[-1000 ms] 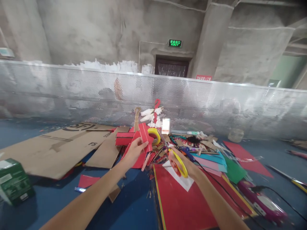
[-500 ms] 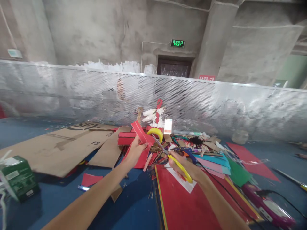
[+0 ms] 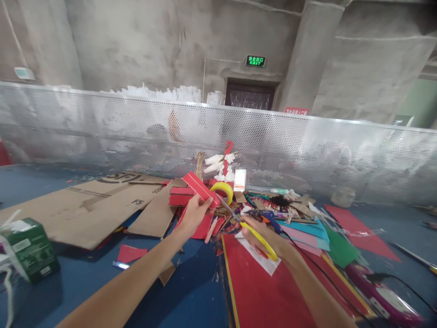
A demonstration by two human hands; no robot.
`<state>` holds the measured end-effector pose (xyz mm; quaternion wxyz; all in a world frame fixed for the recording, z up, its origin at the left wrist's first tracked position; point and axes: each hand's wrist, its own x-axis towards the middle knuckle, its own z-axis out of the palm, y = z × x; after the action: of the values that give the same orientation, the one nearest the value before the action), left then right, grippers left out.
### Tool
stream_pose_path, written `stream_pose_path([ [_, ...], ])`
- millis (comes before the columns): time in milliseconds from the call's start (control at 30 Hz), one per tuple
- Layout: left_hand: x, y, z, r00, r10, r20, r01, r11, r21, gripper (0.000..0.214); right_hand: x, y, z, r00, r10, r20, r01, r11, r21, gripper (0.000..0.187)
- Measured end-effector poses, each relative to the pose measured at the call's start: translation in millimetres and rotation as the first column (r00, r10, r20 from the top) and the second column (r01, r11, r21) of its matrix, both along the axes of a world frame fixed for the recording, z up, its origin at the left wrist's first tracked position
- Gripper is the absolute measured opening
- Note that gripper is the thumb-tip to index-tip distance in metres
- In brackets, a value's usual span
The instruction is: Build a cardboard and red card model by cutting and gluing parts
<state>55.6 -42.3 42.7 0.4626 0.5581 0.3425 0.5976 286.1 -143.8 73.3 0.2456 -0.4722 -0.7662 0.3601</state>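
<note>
My left hand (image 3: 195, 213) pinches a folded strip of red card (image 3: 198, 186), its far end tilted up and to the left. Yellow-handled scissors (image 3: 256, 238) are gripped in my right hand (image 3: 261, 234), with the blades pointing up and left to the near end of the red strip. Whether the blade tips touch the card I cannot tell. A yellow roll of tape (image 3: 223, 191) stands just behind the blades. Below my right hand, a white paper piece (image 3: 269, 266) lies on a large red sheet (image 3: 262, 296).
Flattened cardboard (image 3: 99, 205) and a green box (image 3: 32, 250) lie at the left. Scraps, a blue glue gun (image 3: 271, 218) with its cord, coloured papers (image 3: 341, 246) and a purple device (image 3: 382, 294) spread rightward. White flowers (image 3: 223, 166) stand before a perforated metal screen (image 3: 136, 127).
The red strip has turned slightly in my left hand, its near end now closer together as one band. My right hand and the scissors have barely moved; the view shifted a little.
</note>
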Motion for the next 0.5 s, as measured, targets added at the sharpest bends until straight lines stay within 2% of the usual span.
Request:
stream_pose_path([
  [267,1.6,-0.3,0.8,0.987,-0.066,0.146,0.069,0.997,-0.015,0.029,0.3,-3.9,4.6,0.999,0.035,0.034,-0.034,0.999,-0.023,0.047],
  [367,1.3,-0.3,0.9,0.990,-0.067,0.127,0.069,0.998,-0.007,0.026,0.3,-5.0,5.6,0.999,0.023,0.044,-0.022,0.999,-0.025,0.048],
  [500,-0.6,2.1,-1.0,1.000,-0.006,0.021,0.006,1.000,0.023,0.022,0.5,-4.1,4.5,0.998,0.033,0.048,-0.033,0.999,-0.012,0.051],
])
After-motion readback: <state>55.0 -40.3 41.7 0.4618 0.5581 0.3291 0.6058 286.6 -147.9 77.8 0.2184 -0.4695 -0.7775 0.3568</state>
